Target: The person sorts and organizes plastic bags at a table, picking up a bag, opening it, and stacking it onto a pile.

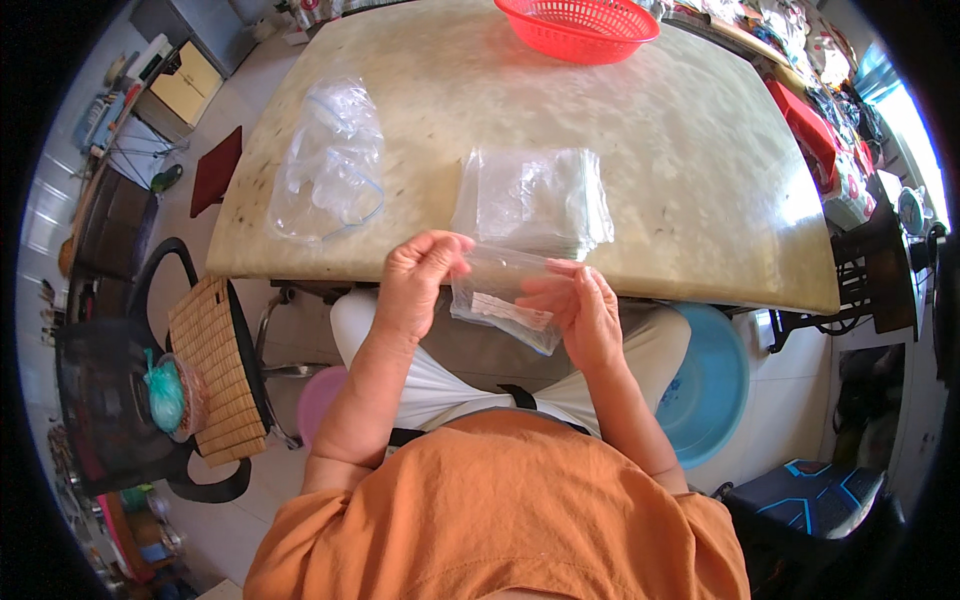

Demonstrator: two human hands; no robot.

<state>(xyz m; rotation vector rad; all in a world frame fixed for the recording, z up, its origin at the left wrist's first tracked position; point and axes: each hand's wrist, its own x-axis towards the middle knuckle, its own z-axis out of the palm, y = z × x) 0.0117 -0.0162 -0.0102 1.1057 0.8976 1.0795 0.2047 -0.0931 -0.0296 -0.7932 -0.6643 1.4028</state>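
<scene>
A clear plastic zip bag (504, 289) with a white label strip hangs between my hands, just off the table's near edge. My left hand (421, 279) pinches its upper left corner between thumb and fingers. On the other side, my right hand (589, 311) grips the bag's right edge, some fingers showing through the film. Right behind it on the table lies a stack of flat clear plastic bags (517, 193). Farther left, crumpled clear zip bags (330, 169) with blue seal lines lie loosely together.
The marbled table (690, 172) has a curved near edge before my lap. A red plastic basket (581, 34) sits at its far side. Blue (712, 382) and pink (319, 405) basins are below, right and left. An office chair (217, 367) with a bamboo mat stands left.
</scene>
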